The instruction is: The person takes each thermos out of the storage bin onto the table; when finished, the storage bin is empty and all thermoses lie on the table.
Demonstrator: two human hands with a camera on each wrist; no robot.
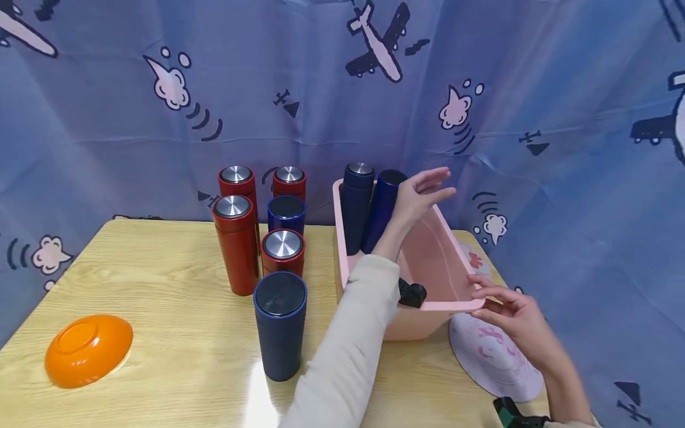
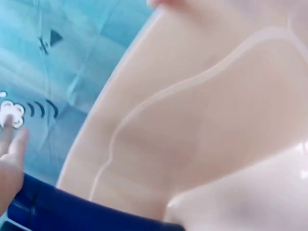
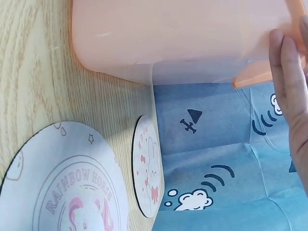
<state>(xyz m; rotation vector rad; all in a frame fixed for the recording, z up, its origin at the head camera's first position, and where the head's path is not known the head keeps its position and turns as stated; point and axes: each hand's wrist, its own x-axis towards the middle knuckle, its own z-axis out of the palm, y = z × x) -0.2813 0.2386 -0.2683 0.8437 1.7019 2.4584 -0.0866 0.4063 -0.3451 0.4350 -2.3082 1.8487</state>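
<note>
A pink plastic bin (image 1: 439, 261) stands on the table with two tumblers upright in its far left end. One is dark navy with a silver-topped lid (image 1: 357, 205); the other is a shiny blue tumbler (image 1: 382, 208). My left hand (image 1: 420, 193) is beside the blue tumbler's top, its fingers stretched out to the right and nothing held in them. In the left wrist view, that hand (image 2: 10, 168) shows at the left edge by the blue tumbler (image 2: 86, 209). My right hand (image 1: 511, 315) grips the bin's near right corner at the rim, also seen in the right wrist view (image 3: 294, 82).
Left of the bin stand several red tumblers (image 1: 235, 249), a blue tumbler (image 1: 286, 214) and a navy tumbler (image 1: 280, 333). An upturned orange bowl (image 1: 88, 351) lies at far left. Round printed mats (image 1: 495, 356) lie right of the bin. A patterned curtain (image 1: 321, 107) hangs behind.
</note>
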